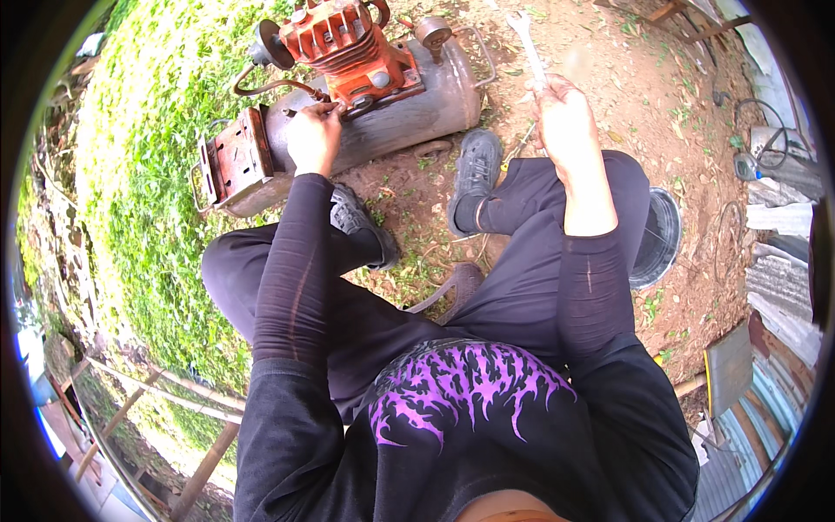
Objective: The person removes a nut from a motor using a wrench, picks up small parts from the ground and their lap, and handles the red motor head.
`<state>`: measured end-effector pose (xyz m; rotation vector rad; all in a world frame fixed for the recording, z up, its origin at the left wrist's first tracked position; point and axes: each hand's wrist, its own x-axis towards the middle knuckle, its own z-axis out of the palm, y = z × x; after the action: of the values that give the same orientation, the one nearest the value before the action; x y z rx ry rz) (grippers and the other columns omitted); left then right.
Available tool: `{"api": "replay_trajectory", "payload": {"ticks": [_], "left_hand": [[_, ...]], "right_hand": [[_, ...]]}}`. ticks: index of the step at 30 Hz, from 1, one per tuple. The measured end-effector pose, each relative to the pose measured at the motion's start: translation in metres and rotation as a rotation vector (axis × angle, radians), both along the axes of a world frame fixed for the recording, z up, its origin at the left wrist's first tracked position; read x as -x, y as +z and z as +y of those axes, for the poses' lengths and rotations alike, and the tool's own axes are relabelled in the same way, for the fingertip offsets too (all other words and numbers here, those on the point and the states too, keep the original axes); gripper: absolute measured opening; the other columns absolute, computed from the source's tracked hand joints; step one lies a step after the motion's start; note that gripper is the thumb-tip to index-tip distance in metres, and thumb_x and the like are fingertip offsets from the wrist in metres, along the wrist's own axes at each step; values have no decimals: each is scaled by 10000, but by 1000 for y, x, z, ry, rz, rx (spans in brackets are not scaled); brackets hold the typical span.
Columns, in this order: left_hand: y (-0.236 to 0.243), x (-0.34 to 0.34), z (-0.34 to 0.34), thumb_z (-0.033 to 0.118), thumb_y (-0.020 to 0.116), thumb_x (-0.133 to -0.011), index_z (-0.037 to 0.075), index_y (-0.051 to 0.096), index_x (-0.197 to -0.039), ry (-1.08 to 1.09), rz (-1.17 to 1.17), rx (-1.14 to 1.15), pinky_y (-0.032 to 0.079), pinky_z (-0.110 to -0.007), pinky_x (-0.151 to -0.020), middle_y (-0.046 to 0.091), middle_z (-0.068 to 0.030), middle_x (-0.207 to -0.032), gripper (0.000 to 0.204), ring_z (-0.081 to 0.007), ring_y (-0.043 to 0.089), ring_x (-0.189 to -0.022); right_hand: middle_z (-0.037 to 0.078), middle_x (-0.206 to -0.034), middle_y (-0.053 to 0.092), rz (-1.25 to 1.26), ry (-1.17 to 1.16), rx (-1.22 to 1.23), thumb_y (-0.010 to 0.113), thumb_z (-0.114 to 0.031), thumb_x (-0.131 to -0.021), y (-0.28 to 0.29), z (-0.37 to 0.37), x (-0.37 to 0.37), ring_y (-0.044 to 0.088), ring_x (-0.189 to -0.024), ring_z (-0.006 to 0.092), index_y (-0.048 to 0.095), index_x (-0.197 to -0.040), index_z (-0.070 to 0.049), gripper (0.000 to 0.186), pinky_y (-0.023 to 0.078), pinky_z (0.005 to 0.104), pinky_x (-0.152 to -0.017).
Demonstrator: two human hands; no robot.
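Note:
An air compressor stands in front of me: an orange-red finned pump (352,56) bolted on top of a grey horizontal tank (409,113). My left hand (317,137) reaches to the near edge of the pump's base, its fingers pinched together by the end of a curved pipe (280,87). What those fingertips hold, if anything, is too small to make out. Over to the right, my right hand (564,117) grips a silver wrench (527,45) by its lower end. The wrench's open jaw points up and away, apart from the compressor.
A round gauge (433,33) rises from the tank's right end. On its left end sits a rusty metal bracket (237,157). Beside my right knee is a black bucket (658,239). Corrugated sheets (778,278) lie along the right, with green plants (148,174) on the left.

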<state>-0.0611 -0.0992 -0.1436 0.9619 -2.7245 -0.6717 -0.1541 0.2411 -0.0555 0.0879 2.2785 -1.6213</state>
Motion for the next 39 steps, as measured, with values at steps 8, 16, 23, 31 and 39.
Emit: {"api": "replay_trajectory", "payload": {"ticks": [8,16,23,31,39], "left_hand": [[-12,-1,1,257,750,-857,38,771,-899,-40,182,171,533,-397,-764,711,-169,-938,224,-319,694,-812],[-25,-18,4,152,766,-871,-29,691,-877,111,313,-216,466,-275,-613,646,-50,-682,196,-101,568,-627],[7,-35,80,184,624,-996,15,633,-995,53,60,-801,537,-266,-573,657,-45,-832,169,-136,670,-710],[95,103,170,231,613,-1004,59,645,-1024,-670,-384,-919,476,-217,-693,683,-14,-926,177,-69,621,-824],[15,203,225,191,727,-927,5,675,-1112,-1066,-761,-601,522,-267,-813,696,-34,-962,268,-99,645,-885]], "right_hand": [[61,-783,626,60,-5,-34,509,-112,-986,-5,-1,2,518,-634,104,644,-1167,42,274,432,296,-596],[-37,-681,452,32,-131,452,483,-189,-1042,21,26,8,389,-481,61,593,-1130,6,241,383,243,-465],[-68,-664,373,154,-329,589,490,-284,-1058,63,128,15,368,-499,57,556,-1100,-34,263,391,257,-546],[-51,-630,453,-70,-671,479,578,-228,-1019,-74,211,-16,385,-448,62,565,-955,-46,194,365,254,-434],[-72,-617,414,-314,-758,191,592,-256,-1004,-163,220,-50,351,-458,59,577,-968,-91,169,329,257,-441]]}}
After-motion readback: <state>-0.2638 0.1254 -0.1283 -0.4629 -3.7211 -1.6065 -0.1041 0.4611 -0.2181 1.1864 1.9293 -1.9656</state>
